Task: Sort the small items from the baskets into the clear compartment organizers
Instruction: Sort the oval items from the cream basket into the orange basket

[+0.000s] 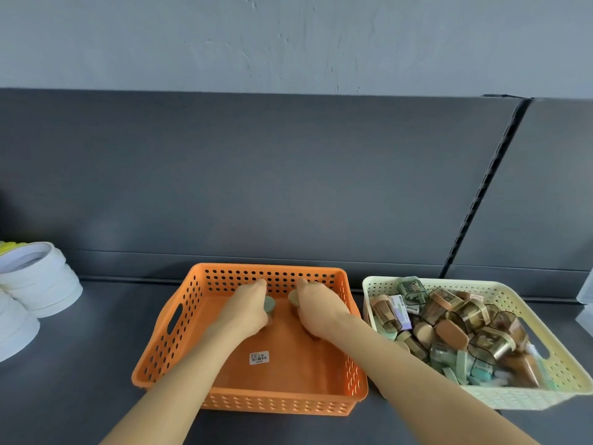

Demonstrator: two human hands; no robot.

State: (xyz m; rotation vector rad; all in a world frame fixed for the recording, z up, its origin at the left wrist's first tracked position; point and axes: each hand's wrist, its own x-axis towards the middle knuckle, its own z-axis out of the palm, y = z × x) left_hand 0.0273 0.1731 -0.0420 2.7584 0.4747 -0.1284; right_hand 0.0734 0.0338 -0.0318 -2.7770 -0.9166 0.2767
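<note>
Toward the far wall of the orange basket [179,332], we have both hands low over its floor. Our left hand [248,308] curls its fingers round a small green-capped jar [269,305]. Our right hand [316,311] curls round a second jar [293,298], whose body is mostly hidden. These seem to be the only pieces in this basket; otherwise only a price sticker [259,357] shows on its floor. To lift well, we judge it best to hold each jar by its sides below the cap, raise both straight up past the rim, then carry them out level. The cream basket [481,401] just beside it on the bench [80,364] is heaped with similar jars. No organizer is plainly in view, though something clear at the right edge may be one.
</note>
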